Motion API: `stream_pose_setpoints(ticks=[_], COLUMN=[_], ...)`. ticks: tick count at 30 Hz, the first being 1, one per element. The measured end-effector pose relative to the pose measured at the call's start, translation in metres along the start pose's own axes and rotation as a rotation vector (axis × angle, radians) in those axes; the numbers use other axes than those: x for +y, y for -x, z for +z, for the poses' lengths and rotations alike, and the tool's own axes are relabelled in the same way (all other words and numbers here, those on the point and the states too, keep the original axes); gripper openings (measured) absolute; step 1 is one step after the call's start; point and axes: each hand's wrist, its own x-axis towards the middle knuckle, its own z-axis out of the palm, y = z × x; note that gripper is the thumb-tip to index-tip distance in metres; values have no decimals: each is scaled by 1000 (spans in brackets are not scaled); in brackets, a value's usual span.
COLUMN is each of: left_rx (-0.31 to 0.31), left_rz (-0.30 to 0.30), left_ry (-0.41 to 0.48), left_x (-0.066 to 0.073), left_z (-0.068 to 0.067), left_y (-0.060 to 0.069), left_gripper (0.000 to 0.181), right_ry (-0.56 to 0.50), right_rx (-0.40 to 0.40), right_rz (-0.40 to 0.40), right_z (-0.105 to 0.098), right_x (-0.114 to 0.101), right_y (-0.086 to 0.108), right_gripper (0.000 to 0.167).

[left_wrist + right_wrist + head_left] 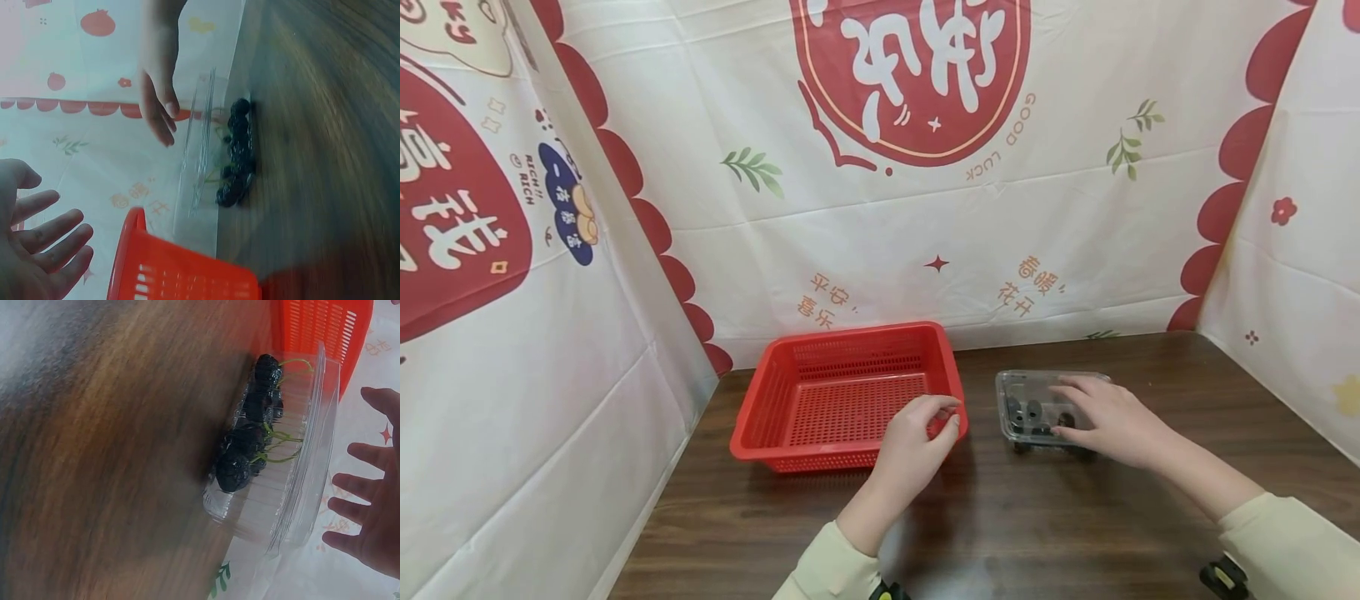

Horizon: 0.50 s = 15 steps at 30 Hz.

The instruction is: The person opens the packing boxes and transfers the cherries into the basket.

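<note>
A clear plastic box stands on the table right of a red basket. Inside the box lie several dark, bumpy berries with thin green stems, and clear plastic covers its top. Over the box hovers my right hand, its fingers spread and slightly bent; the right wrist view shows the hand apart from the plastic. My left hand is held above the basket's right front corner, fingers loosely bent with nothing between them. In the left wrist view the left hand stays apart from the basket wall.
The brown wooden table carries both containers. A white printed cloth rises behind them as a wall, with more cloth walls on the left and right.
</note>
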Motion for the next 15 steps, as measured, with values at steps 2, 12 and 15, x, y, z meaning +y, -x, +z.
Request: stream_pose_setpoints(ticks=[2, 12, 15], left_rx=[-5, -71, -103], left_rz=[-3, -9, -30], left_ry=[2, 39, 85], left_x=[3, 13, 14], left_z=[4, 28, 36], left_y=[0, -1, 0], left_gripper=[20, 19, 18], right_ry=[-5, 21, 28], right_rx=[-4, -5, -10], right_rz=[-16, -48, -44], right_z=[1, 7, 7], right_x=[1, 3, 1], right_y=[1, 5, 5], right_gripper=[62, 67, 68])
